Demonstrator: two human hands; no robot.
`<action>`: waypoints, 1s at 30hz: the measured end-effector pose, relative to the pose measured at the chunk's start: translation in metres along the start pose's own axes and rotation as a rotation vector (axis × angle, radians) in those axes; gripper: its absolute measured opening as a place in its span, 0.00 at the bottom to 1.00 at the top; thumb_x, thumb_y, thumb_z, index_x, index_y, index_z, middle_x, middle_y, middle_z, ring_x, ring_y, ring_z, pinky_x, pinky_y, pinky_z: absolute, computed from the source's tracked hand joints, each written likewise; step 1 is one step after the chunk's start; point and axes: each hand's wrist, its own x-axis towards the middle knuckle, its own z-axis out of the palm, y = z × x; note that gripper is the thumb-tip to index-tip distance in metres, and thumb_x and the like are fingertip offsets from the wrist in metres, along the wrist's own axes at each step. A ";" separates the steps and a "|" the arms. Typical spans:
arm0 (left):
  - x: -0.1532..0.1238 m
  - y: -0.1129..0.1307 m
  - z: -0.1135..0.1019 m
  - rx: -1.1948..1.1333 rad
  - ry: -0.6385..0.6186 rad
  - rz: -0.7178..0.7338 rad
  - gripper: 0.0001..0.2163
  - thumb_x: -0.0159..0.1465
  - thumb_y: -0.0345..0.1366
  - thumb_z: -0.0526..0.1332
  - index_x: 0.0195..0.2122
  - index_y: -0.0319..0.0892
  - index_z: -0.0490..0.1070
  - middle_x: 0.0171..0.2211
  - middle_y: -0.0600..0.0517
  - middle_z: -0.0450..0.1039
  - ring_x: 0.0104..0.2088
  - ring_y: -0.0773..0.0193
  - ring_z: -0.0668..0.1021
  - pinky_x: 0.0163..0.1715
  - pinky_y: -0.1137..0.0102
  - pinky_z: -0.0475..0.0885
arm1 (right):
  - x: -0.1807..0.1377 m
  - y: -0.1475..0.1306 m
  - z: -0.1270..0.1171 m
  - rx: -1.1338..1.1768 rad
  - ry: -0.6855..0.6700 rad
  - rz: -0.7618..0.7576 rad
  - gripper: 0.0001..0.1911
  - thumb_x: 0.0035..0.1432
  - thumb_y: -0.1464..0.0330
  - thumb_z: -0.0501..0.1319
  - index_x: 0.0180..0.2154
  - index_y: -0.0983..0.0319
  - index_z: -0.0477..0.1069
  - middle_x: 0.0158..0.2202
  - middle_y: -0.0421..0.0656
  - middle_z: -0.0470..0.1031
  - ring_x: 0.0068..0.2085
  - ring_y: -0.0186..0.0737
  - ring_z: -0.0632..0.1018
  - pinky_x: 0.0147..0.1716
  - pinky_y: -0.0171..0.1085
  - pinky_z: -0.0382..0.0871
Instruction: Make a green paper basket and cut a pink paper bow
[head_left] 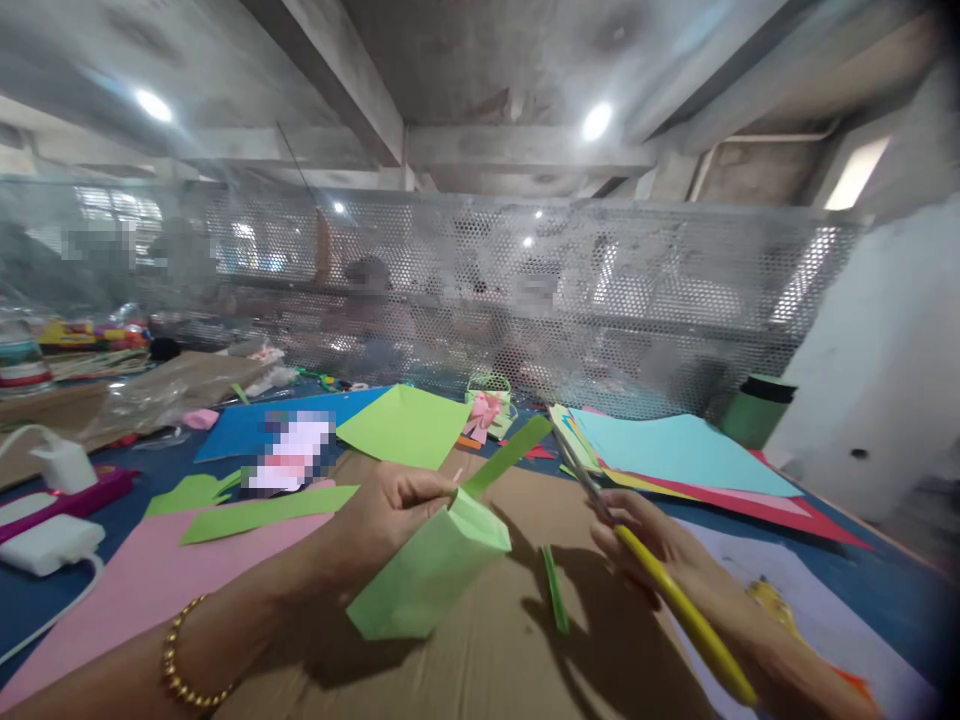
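Observation:
My left hand, with a beaded gold bracelet on its wrist, pinches the top edge of a folded light-green paper piece above the cardboard. A narrow green paper strip sticks up to the right from it. To the right, my right hand is closed around scissors with a yellow handle, seen nearly edge-on. Their metal blades point up and away, apart from the folded paper. A thin dark-green strip lies on the brown cardboard between my hands.
Pink paper and a long green strip lie at left, near a purple power strip. Behind are a green sheet and a small green basket with a pink bow. Coloured sheets are stacked at right, before a perforated screen.

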 end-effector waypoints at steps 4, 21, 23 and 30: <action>0.000 0.003 -0.001 -0.041 0.123 -0.056 0.12 0.58 0.43 0.68 0.31 0.38 0.80 0.23 0.53 0.71 0.22 0.70 0.67 0.22 0.76 0.62 | -0.013 -0.026 0.002 0.079 -0.148 -0.001 0.19 0.58 0.54 0.66 0.46 0.56 0.68 0.32 0.36 0.65 0.33 0.35 0.70 0.31 0.32 0.67; -0.002 -0.012 0.009 -0.039 -0.101 -0.026 0.14 0.62 0.46 0.66 0.34 0.38 0.82 0.26 0.49 0.77 0.24 0.66 0.73 0.24 0.73 0.64 | -0.030 -0.048 0.026 0.103 -0.335 -0.016 0.20 0.56 0.50 0.64 0.42 0.57 0.69 0.35 0.39 0.69 0.37 0.42 0.72 0.36 0.37 0.68; -0.002 -0.013 0.010 -0.032 -0.108 -0.018 0.13 0.62 0.45 0.66 0.36 0.39 0.82 0.29 0.48 0.79 0.27 0.64 0.76 0.26 0.72 0.67 | -0.031 -0.048 0.027 0.131 -0.363 -0.011 0.20 0.55 0.50 0.65 0.41 0.57 0.69 0.35 0.40 0.69 0.38 0.42 0.72 0.37 0.37 0.68; -0.004 -0.006 0.012 0.006 -0.081 -0.034 0.15 0.59 0.45 0.67 0.35 0.37 0.83 0.29 0.46 0.79 0.26 0.64 0.74 0.27 0.71 0.66 | -0.030 -0.052 0.029 0.119 -0.384 -0.011 0.19 0.57 0.49 0.63 0.39 0.58 0.69 0.35 0.40 0.68 0.38 0.43 0.71 0.36 0.37 0.66</action>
